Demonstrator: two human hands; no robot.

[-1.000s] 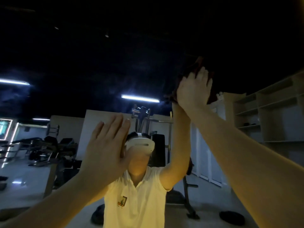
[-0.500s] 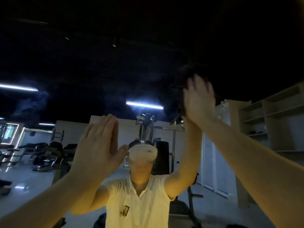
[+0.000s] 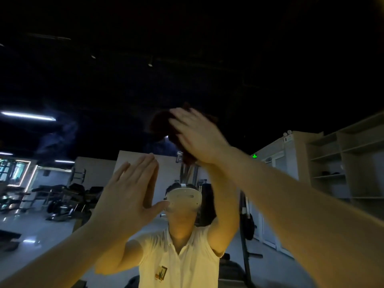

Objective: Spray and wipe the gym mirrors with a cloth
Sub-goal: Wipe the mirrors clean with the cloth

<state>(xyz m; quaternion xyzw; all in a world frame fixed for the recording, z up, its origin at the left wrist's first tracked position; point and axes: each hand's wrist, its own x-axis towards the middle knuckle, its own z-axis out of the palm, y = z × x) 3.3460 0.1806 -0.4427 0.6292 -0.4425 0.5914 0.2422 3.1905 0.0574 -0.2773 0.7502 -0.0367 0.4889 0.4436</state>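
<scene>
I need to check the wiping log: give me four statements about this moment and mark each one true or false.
1. The right hand presses a dark red cloth against the mirror. True.
2. The left hand grips a spray bottle. False: it is flat with straight fingers and holds nothing.
3. The cloth sits lower than the left hand. False: it is higher up.
4. The mirror reflects a white headset. True.
</scene>
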